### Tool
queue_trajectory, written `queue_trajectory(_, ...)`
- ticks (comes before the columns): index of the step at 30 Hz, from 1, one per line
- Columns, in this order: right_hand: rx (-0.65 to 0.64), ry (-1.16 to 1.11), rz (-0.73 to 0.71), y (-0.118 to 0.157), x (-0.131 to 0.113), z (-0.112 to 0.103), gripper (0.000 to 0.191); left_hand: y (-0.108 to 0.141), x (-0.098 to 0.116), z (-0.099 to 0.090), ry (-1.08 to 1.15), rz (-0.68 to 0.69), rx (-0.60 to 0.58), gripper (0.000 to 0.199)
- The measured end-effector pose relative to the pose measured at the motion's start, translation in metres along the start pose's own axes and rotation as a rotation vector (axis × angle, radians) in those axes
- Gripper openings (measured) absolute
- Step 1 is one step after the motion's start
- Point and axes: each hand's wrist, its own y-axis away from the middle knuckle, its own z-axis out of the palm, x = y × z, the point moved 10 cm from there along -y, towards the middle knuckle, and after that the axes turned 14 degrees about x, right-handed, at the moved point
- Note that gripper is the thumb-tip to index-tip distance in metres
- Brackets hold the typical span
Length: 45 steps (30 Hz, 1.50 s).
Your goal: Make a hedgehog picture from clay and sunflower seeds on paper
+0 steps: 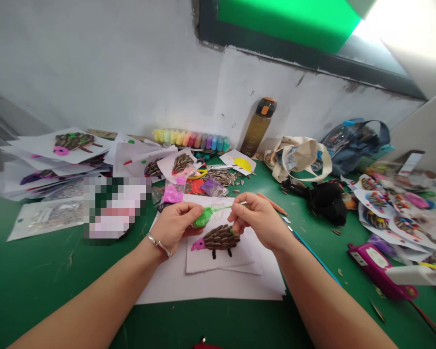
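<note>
Green modelling clay (204,218) at frame centre, pinched in left hand (174,225), fingers closed on lump; thin green strand (220,209) running to right hand (257,218), fingers pinched on its end; below, seed-shell hedgehog picture (218,241) on white paper (210,286), green bench (51,286).

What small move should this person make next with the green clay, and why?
Probably pinch it off: the right hand holds a thin green clay strand stretching from the green clay lump in the left hand, above a sunflower-seed hedgehog on white paper.
</note>
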Motion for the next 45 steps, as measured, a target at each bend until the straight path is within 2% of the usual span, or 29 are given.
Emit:
queue_trajectory(4, 0.014, 0.064, -0.034, 0.001, -0.004, -0.001, 0.03, 0.0, -0.001, 0.0, -0.001, -0.02, 0.007, 0.039)
queue_trajectory(8, 0.073, 0.187, -0.15, 0.001, -0.015, -0.008, 0.038, 0.0, -0.003, 0.001, -0.003, -0.026, 0.005, 0.04)
queue_trajectory(10, 0.076, 0.129, -0.158, 0.001, -0.018, -0.01, 0.036, -0.001, -0.003, 0.001, -0.004, -0.02, 0.002, 0.039)
queue_trajectory(15, -0.052, -0.141, 0.003, 0.002, -0.01, 0.0, 0.03, -0.001, -0.003, 0.001, 0.006, -0.015, 0.004, 0.041)
queue_trajectory(19, -0.062, -0.089, -0.023, 0.002, -0.008, 0.002, 0.023, -0.001, -0.002, 0.0, 0.007, -0.016, 0.007, 0.04)
queue_trajectory(22, -0.019, -0.01, -0.072, 0.001, -0.009, -0.004, 0.037, -0.001, -0.002, -0.001, 0.01, -0.02, 0.014, 0.039)
queue_trajectory(24, -0.011, -0.01, -0.105, 0.001, -0.012, -0.005, 0.036, -0.002, -0.003, -0.001, 0.007, -0.022, 0.015, 0.039)
queue_trajectory(27, -0.065, -0.086, -0.121, 0.004, -0.017, -0.001, 0.016, -0.002, -0.003, 0.0, 0.01, -0.021, 0.007, 0.039)
queue_trajectory(30, -0.114, -0.128, -0.116, 0.007, -0.019, 0.004, 0.027, -0.002, -0.003, 0.0, 0.022, -0.022, 0.001, 0.038)
queue_trajectory(33, -0.13, -0.019, -0.142, 0.009, -0.02, 0.005, 0.015, -0.001, -0.004, 0.001, 0.029, -0.026, -0.008, 0.037)
queue_trajectory(38, -0.066, 0.157, -0.201, 0.008, -0.023, 0.002, 0.017, 0.0, -0.004, 0.002, 0.04, -0.037, -0.017, 0.037)
queue_trajectory(41, -0.044, 0.211, -0.184, 0.006, -0.017, 0.002, 0.012, 0.001, -0.005, 0.003, 0.046, -0.046, -0.031, 0.036)
queue_trajectory(45, -0.014, 0.312, -0.213, 0.004, -0.011, 0.002, 0.015, 0.002, -0.005, 0.005, 0.061, -0.059, -0.045, 0.035)
